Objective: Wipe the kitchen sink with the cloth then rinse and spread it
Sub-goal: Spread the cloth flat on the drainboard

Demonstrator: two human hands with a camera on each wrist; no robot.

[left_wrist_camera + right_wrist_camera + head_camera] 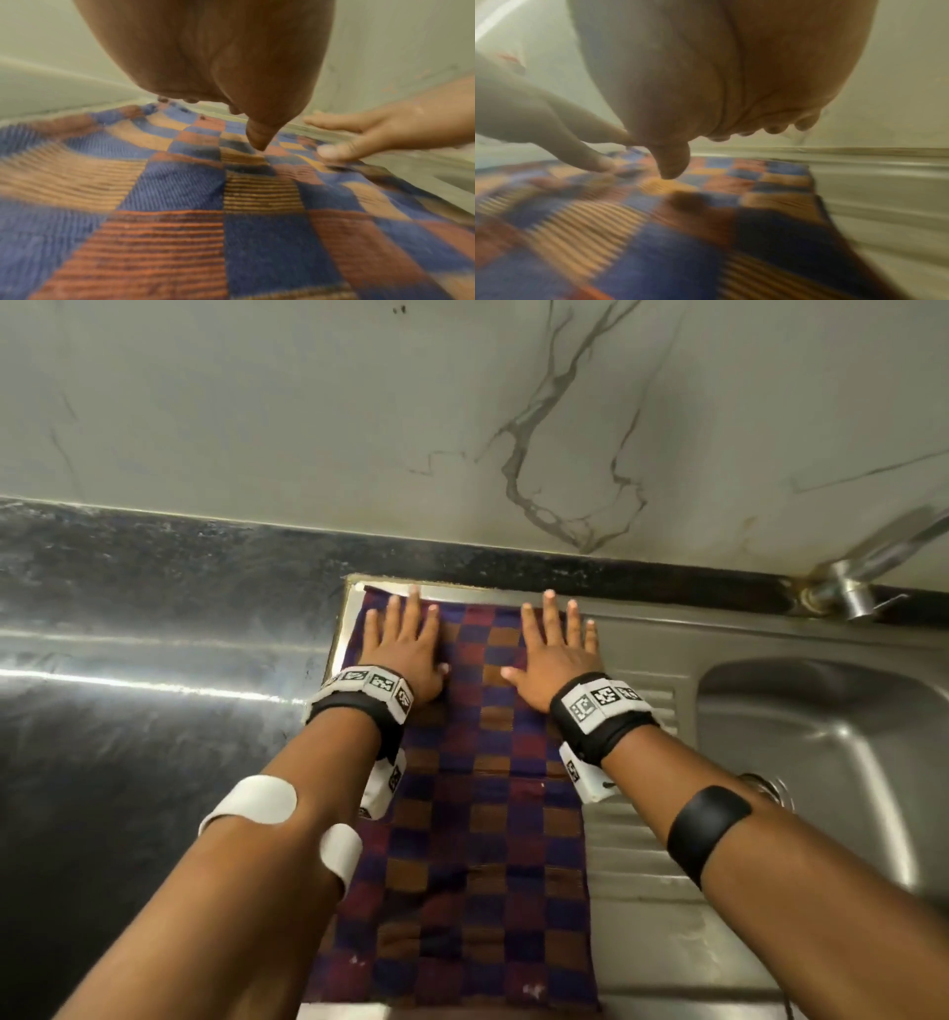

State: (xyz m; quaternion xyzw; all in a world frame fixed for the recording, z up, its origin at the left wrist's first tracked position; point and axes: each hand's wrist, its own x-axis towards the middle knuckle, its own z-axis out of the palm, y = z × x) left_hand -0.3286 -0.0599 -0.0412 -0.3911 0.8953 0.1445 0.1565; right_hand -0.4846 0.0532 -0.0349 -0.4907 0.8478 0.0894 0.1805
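Nearest, the checked cloth (462, 839) lies spread flat along the ribbed steel drainboard (631, 855) of the kitchen sink, its near edge at the front lip and its far edge close to the back rim. Farther up, both hands press palm-down on its far end, well apart from each other: the left hand (405, 649) near the cloth's left edge, the right hand (557, 654) near its right edge, each with fingers straight and splayed, thumbs pointing inward, gripping nothing. To the right sits the sink basin (821, 742). Beyond the hands, a dark granite countertop (154, 588) runs along the back, a steel tap (847, 588) stands at the far right, and the marble-patterned wall (411, 403) rises behind.
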